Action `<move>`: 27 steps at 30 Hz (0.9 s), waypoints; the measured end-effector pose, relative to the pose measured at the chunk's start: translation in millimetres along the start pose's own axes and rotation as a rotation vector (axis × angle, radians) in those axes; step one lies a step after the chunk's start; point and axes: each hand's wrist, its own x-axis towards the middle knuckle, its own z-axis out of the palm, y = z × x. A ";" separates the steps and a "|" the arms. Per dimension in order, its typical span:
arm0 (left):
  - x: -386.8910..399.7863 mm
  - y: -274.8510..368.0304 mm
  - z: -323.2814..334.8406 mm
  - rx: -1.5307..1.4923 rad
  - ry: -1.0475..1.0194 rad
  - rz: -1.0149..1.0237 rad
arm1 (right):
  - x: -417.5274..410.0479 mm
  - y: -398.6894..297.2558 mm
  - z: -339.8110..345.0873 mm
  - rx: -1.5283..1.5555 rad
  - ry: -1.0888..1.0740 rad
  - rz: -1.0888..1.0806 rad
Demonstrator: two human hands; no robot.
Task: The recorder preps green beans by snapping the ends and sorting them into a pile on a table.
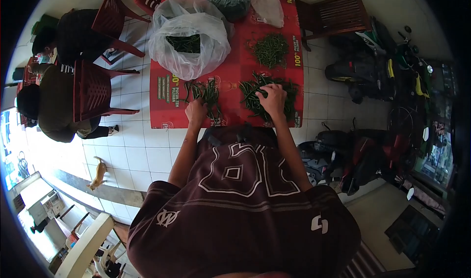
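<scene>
Green chillies lie in piles on a table with a red printed cover [235, 110]. My left hand [196, 112] rests at the near left edge of a smaller, loose chilli pile [208, 94]; its fingertips are hidden, so a hold cannot be made out. My right hand [273, 98] lies over a larger pile of dark green chillies [257, 94], fingers bent down onto it. Beyond that pile is a heap of thin green stems [271, 49]. Behind my left hand stands an open clear plastic bag [206, 62] with more green chillies [184, 43] inside.
A tied plastic bag of green contents [228, 0] and a flat plastic bag [266, 3] lie at the table's far side. A wooden chair [335, 16] and parked motorbikes [353, 70] stand right. Two people sit left on red chairs [94, 90]; a cat [98, 173] is on the floor.
</scene>
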 end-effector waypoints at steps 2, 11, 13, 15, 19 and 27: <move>3.4 -5.7 0.5 0.007 -0.016 0.034 | 0.4 -5.2 2.4 0.018 -0.016 -0.018; -6.7 45.3 -55.9 -0.750 0.016 0.073 | 16.6 -41.6 -14.6 0.300 -0.340 -0.054; -10.2 69.3 -75.9 -0.950 -0.003 0.100 | 25.9 -53.6 -13.2 0.737 -0.620 -0.182; -15.1 84.0 -87.7 -1.184 -0.133 0.154 | 31.1 -76.5 -23.5 0.840 -0.618 -0.107; -31.0 97.3 -110.5 -1.225 -0.274 0.155 | 46.9 -106.8 -58.3 1.189 -0.451 -0.009; -45.8 114.4 -148.6 -0.779 -0.351 0.398 | 60.3 -105.5 -91.1 1.169 -0.589 -0.114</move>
